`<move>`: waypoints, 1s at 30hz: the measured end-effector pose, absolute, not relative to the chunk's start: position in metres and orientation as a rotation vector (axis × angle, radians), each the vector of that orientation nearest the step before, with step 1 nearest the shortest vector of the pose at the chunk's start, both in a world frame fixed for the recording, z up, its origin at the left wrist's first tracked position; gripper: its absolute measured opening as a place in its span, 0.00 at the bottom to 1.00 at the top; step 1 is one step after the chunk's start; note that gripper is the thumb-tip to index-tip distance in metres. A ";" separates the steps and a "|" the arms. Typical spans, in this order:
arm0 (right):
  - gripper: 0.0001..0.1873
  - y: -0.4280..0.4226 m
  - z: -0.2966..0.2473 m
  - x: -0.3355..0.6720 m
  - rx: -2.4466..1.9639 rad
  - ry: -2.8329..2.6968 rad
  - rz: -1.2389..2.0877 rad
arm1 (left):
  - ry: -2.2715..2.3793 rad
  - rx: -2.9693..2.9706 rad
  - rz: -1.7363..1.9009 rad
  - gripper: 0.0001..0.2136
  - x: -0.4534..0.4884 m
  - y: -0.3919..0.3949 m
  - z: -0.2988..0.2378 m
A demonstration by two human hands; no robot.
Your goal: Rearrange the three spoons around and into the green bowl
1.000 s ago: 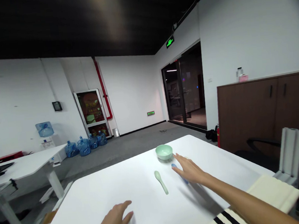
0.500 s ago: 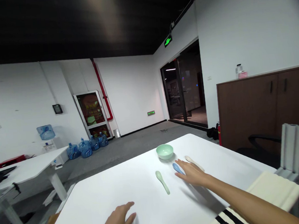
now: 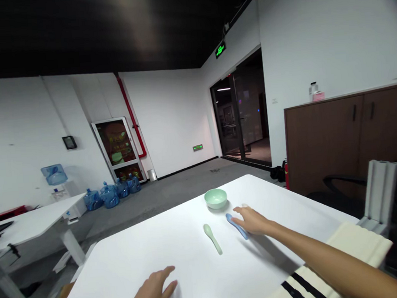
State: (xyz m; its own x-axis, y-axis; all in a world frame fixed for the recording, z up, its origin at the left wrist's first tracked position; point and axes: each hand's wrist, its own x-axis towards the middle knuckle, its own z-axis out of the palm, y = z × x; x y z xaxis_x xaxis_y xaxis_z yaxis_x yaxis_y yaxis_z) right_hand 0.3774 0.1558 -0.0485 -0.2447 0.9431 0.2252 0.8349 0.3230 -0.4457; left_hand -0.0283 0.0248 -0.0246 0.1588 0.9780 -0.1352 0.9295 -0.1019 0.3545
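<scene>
My right hand [image 3: 255,220] is over the white table [image 3: 141,251], fingers stretched forward and thumb apart, nothing visibly held. Beneath it lies a pale spoon [image 3: 244,205], mostly hidden, with only its tip showing. Just left of the hand is a blue spoon [image 3: 237,226], close to the thumb; I cannot tell whether they touch. Farther left rests a light green spoon [image 3: 212,239]. Behind the spoons stands a mint green bowl [image 3: 216,198]. My left hand [image 3: 150,292] hovers at the near left of the table, thumb and fingers apart, holding nothing.
A cream cloth with black stripes [image 3: 353,246] lies at the near right under my right forearm. Beside it rises a metal profile post [image 3: 379,193]. Another white table [image 3: 41,218], water jugs [image 3: 109,195] and a brown cabinet [image 3: 323,142] stand farther off.
My right hand has shifted right, off the blue spoon and over the pale spoon. The blue spoon's handle now shows. My left hand looks much the same; the view has shifted slightly.
</scene>
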 end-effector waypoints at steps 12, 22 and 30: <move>0.22 0.216 -0.063 0.444 -2.235 -1.913 0.208 | 1.831 2.086 0.188 0.28 -0.029 0.026 -0.024; 0.18 0.222 -0.100 0.456 -2.303 -1.937 0.346 | 1.829 2.046 0.185 0.28 -0.031 0.028 -0.027; 0.14 0.230 -0.070 0.443 -2.177 -1.861 0.252 | 1.829 2.060 0.184 0.28 -0.030 0.028 -0.025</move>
State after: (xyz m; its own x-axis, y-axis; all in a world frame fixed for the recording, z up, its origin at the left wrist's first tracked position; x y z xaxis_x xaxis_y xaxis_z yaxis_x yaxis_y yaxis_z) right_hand 0.4435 0.2301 -0.0698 0.1618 0.9860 0.0401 0.9399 -0.1416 -0.3107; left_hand -0.0297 0.0279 -0.0245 0.1451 0.9780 -0.1502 0.9284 -0.0820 0.3624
